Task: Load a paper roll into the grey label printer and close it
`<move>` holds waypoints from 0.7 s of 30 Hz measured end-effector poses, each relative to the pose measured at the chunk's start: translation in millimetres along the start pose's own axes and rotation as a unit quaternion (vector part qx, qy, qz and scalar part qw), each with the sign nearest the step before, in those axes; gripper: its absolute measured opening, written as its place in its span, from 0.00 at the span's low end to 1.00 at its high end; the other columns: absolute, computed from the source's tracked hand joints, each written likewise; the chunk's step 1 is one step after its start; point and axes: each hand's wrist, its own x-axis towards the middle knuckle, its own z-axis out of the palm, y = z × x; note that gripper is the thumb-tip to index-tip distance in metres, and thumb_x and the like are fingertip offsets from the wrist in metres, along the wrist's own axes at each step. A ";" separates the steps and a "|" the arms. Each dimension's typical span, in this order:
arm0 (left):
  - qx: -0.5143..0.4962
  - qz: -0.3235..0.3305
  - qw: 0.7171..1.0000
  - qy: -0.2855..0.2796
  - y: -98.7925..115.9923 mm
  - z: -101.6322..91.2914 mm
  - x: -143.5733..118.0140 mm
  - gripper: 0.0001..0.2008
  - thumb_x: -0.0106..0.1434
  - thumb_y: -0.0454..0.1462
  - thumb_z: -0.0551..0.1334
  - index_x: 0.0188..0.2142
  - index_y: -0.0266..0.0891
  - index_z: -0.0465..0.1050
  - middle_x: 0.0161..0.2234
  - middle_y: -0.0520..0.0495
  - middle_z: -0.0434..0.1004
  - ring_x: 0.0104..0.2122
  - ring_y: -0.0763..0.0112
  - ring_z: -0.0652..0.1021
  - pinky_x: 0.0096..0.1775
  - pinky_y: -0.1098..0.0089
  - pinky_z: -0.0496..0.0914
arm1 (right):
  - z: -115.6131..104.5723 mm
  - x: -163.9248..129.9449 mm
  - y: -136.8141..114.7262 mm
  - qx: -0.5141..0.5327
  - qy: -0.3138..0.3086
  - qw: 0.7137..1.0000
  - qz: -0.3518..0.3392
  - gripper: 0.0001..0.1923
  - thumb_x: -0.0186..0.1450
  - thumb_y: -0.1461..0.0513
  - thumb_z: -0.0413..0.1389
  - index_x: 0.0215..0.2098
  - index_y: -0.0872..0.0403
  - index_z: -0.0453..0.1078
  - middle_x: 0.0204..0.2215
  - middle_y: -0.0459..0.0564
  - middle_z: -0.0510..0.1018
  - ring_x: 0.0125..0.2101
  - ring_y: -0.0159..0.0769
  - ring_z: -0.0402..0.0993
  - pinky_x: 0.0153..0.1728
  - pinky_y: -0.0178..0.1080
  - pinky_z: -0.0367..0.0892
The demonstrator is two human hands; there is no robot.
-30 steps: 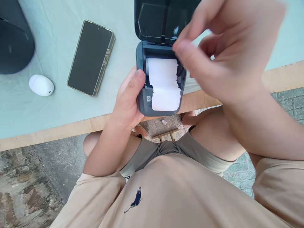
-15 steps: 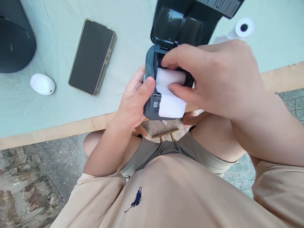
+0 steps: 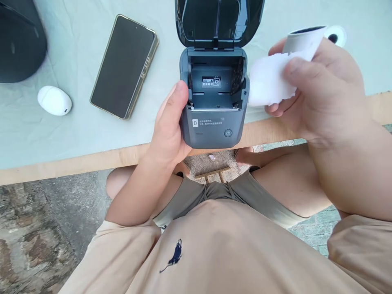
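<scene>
A small dark grey plastic label printer (image 3: 213, 122) sits at the near edge of the table (image 3: 76, 134) draped in pale green cloth, its glossy black lid (image 3: 219, 22) swung fully open and its paper bay bare but for a small printed sticker. The left hand (image 3: 170, 126) wraps its grip around the printer's left side, thumb along the casing; the fingers behind are hidden. The right hand (image 3: 318, 90), just right of the printer, pinches a white paper roll (image 3: 272, 79) with a ragged loose end between thumb and fingers. A second white roll (image 3: 335, 36) peeks out behind that hand, mostly covered. A black smartphone in a gold-edged case (image 3: 124, 67) and a white oval pebble-shaped case (image 3: 54, 101) lie well to the left, beside a dark rounded object (image 3: 18, 41) cut off by the frame.
</scene>
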 end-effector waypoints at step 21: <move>-0.010 -0.030 0.999 0.037 5.5 12.1 2.7 0.15 0.71 0.51 0.60 0.40 0.47 0.82 0.53 0.50 0.83 0.64 0.48 0.74 0.63 0.54 0.73 | -33.3 -26.1 6.3 -0.405 0.149 0.879 -0.203 0.27 0.67 0.53 0.58 0.65 0.40 0.64 0.58 0.43 0.73 0.50 0.34 0.77 0.39 0.36 0.67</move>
